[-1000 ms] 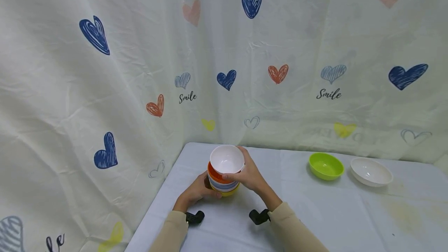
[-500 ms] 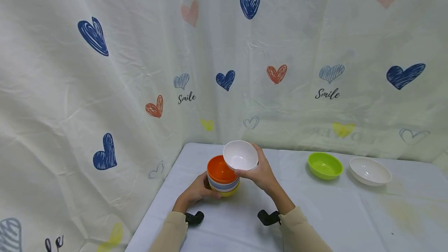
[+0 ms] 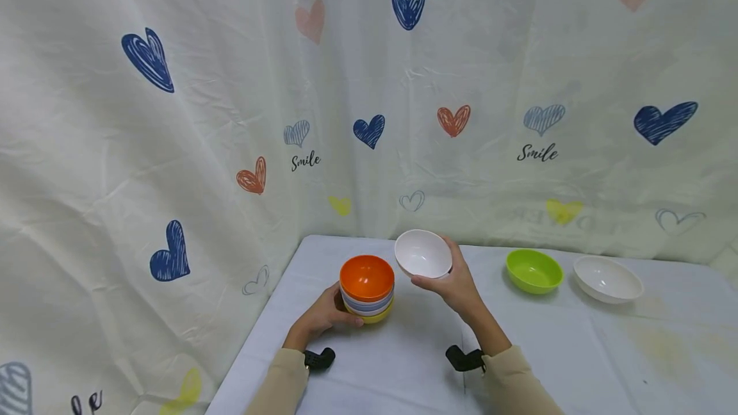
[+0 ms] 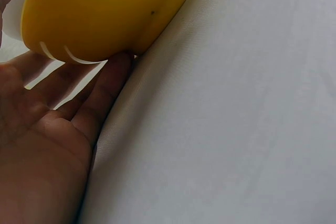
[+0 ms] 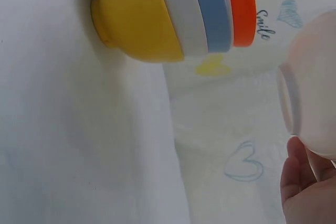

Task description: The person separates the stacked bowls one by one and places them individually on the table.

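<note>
My right hand [image 3: 458, 282] grips a white bowl [image 3: 423, 253] by its side, thumb near the rim, and holds it above the table; its pale underside and foot ring face the right wrist view. Left of it stands a stack of nested bowls: an orange bowl [image 3: 367, 278] on top, a blue bowl [image 5: 211, 11] and a white one under that, and a yellow bowl [image 5: 139, 17] at the bottom. My left hand [image 3: 325, 314] curls around the stack's left side, its fingers against the yellow bowl in the left wrist view.
On the right of the table [image 3: 519, 351] sit a green bowl [image 3: 534, 272] and a shallow white bowl [image 3: 608, 280] side by side. A curtain [image 3: 484, 50] printed with hearts hangs behind and along the left.
My right hand has carried the white bowl from over the stack to the right, uncovering the orange bowl. The left hand has stayed on the stack.
</note>
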`<control>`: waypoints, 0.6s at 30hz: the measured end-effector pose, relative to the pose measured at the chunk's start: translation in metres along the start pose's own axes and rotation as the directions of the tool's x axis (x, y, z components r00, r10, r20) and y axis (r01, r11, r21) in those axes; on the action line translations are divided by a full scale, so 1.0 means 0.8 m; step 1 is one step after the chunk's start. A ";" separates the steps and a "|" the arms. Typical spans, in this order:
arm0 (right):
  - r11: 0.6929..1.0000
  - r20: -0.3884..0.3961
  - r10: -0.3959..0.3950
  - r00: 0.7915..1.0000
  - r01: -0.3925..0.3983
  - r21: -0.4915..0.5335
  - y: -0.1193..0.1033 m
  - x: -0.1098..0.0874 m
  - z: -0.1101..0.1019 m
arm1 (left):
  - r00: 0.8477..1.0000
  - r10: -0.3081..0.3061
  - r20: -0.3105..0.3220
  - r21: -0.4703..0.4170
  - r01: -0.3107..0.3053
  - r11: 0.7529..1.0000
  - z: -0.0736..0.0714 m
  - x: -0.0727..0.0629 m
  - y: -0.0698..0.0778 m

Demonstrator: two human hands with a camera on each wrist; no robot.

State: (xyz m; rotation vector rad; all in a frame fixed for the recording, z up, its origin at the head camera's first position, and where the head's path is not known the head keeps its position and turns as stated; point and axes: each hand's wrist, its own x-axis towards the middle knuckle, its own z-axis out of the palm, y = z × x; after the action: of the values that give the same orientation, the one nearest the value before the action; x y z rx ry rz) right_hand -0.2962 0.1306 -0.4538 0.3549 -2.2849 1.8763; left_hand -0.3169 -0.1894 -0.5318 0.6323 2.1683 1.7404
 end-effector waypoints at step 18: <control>0.994 -0.117 0.065 0.991 -0.075 -0.076 0.036 0.000 -0.048 | 1.000 -0.002 0.006 -0.010 0.002 1.000 0.000 0.000 -0.001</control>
State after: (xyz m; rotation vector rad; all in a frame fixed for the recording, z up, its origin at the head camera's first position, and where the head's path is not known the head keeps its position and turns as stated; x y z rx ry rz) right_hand -0.3053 0.1738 -0.4736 0.1542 -2.3158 1.7804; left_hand -0.3170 -0.1895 -0.5322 0.6317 2.1542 1.7456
